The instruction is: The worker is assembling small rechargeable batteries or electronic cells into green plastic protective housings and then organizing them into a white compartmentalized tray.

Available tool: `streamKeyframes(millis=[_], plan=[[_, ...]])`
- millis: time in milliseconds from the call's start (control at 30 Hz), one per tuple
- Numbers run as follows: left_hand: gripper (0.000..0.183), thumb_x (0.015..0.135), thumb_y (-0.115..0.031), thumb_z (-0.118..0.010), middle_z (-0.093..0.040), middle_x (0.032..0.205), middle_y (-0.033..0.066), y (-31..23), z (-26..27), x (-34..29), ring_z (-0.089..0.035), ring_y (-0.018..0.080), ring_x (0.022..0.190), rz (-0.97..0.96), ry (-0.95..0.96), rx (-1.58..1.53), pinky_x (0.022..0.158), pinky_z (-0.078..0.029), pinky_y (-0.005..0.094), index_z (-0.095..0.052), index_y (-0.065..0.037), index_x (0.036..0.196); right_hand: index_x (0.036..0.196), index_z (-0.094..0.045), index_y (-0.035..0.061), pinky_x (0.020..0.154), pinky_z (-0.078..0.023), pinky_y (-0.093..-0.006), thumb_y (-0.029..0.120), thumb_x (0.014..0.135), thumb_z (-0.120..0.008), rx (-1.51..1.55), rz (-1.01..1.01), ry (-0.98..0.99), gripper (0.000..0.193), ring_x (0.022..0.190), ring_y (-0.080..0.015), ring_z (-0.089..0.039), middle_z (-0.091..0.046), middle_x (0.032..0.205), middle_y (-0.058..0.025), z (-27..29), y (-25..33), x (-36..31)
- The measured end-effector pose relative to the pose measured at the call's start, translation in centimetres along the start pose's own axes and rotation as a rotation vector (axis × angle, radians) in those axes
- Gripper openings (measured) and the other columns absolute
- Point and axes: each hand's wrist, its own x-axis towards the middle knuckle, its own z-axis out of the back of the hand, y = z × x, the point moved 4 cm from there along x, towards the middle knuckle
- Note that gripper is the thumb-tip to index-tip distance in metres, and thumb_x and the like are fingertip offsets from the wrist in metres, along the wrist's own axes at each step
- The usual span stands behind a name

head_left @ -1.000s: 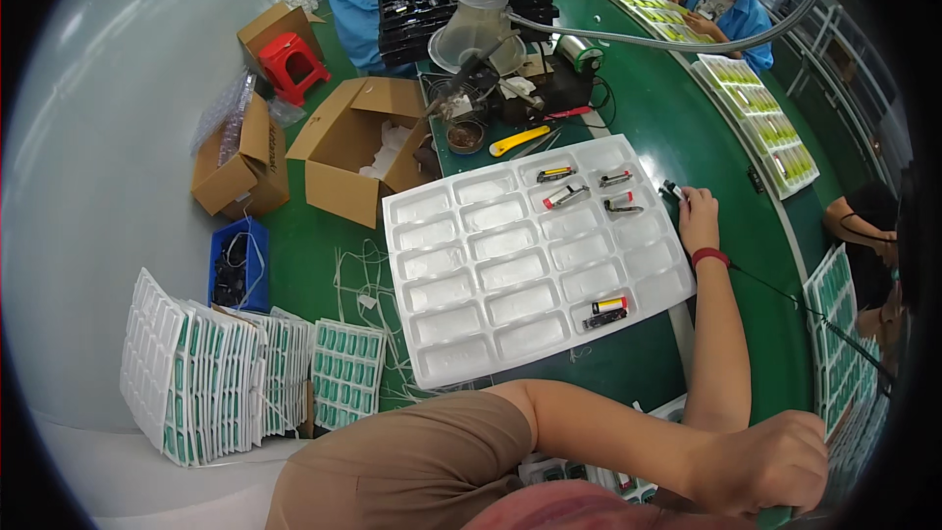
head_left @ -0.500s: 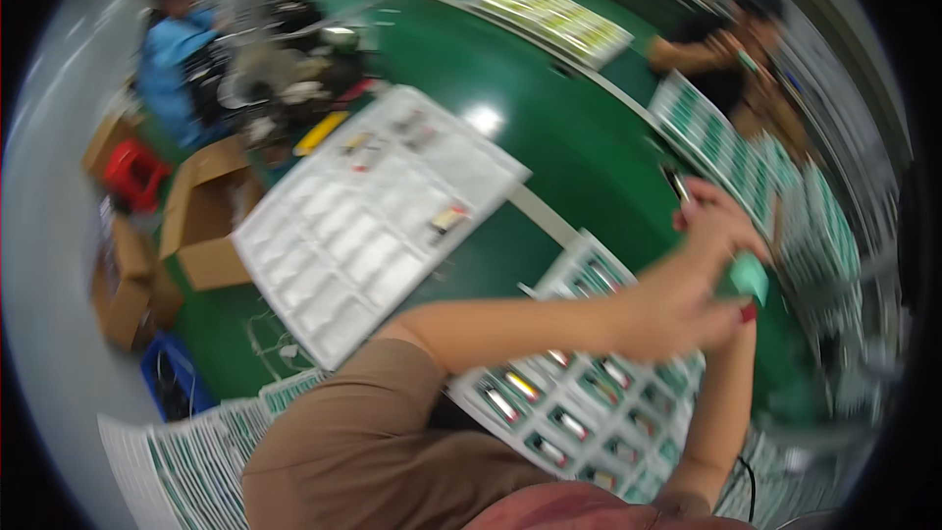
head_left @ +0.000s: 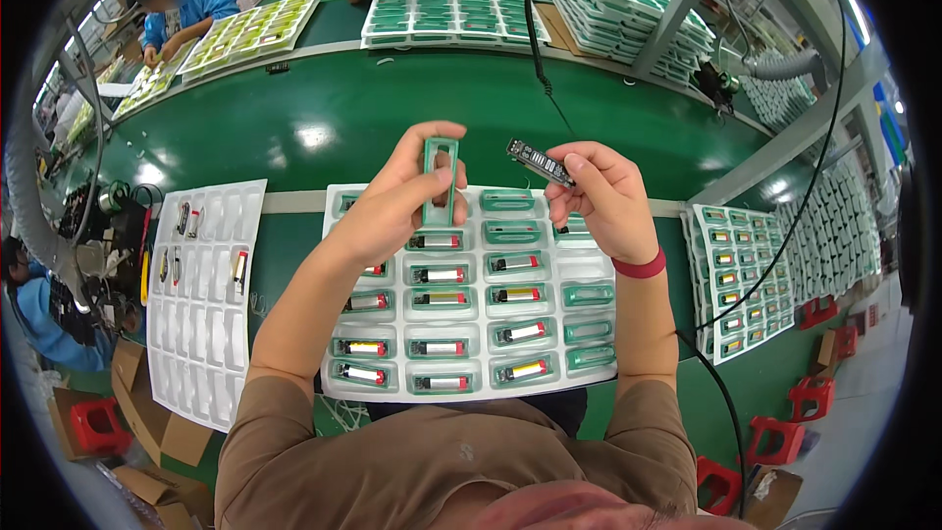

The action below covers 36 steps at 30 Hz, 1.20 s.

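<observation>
My left hand (head_left: 400, 194) is closed around a green plastic case (head_left: 440, 145), a narrow open frame held upright with my thumb across it. In my right hand (head_left: 610, 198), thumb and fingers pinch one end of a slim black circuit board (head_left: 540, 162), tilted and apart from the case. Below both hands lies a white compartment tray (head_left: 481, 312) of green cases. Several of these cases hold a small silver or yellow battery (head_left: 440, 348) with a red end; those in the right column (head_left: 589, 331) show no battery.
A white tray (head_left: 201, 311) with a few small parts lies left, and another filled tray (head_left: 743, 275) right. Across the green bench (head_left: 324, 137) are trays of green cases (head_left: 456, 15), tray stacks (head_left: 628, 5) and co-workers. Black cables (head_left: 721, 383) hang at the right.
The view has swung and steadied. My hands, overlapping and blurred at the right before, are now apart in front of me, with the green case and the board held separately.
</observation>
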Motion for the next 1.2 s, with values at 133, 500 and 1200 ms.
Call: streamKeyframes(millis=[133, 500, 1200], plan=[[0.042, 0.101, -0.018, -0.059, -0.066, 0.108, 0.0089, 0.5, 0.5, 0.4, -0.062, 0.017, 0.1, -0.087, -0.036, 0.232, 0.087, -0.047, 0.0335, -0.043, -0.008, 0.139, 0.12, -0.062, -0.0029, 0.062, -0.058, -0.0297, 0.015, 0.104, -0.055, 0.111, -0.011, 0.034, 0.025, 0.07, -0.0148, -0.068, -0.069, 0.09, -0.0106, 0.4, -0.9, 0.4], [0.053, 0.101, -0.011, -0.058, -0.069, 0.115, 0.0122, 0.3, 0.8, 1.3, -0.054, 0.0056, 0.072, -0.031, -0.125, 0.025, 0.065, -0.048, 0.0228, -0.037, -0.008, 0.15, 0.123, -0.062, -0.0012, 0.083, -0.056, -0.0319, 0.004, 0.099, -0.06, 0.222, 0.037, 0.058, 0.025, 0.09, -0.0165, -0.068, -0.068, 0.101, -0.0095, 0.8, -2.6, 0.8], [0.019, 0.099, -0.005, -0.056, -0.068, 0.109, 0.0098, 1.7, -0.5, 0.6, -0.067, 0.0182, 0.102, -0.109, 0.259, 0.042, 0.088, -0.054, 0.0324, -0.056, -0.003, 0.118, 0.105, -0.074, 0.0, 0.088, -0.051, -0.0311, -0.011, 0.085, -0.067, -0.344, 0.286, 0.541, 0.023, 0.105, -0.0208, -0.06, -0.061, 0.115, -0.0133, -5.4, -1.7, -1.8]])
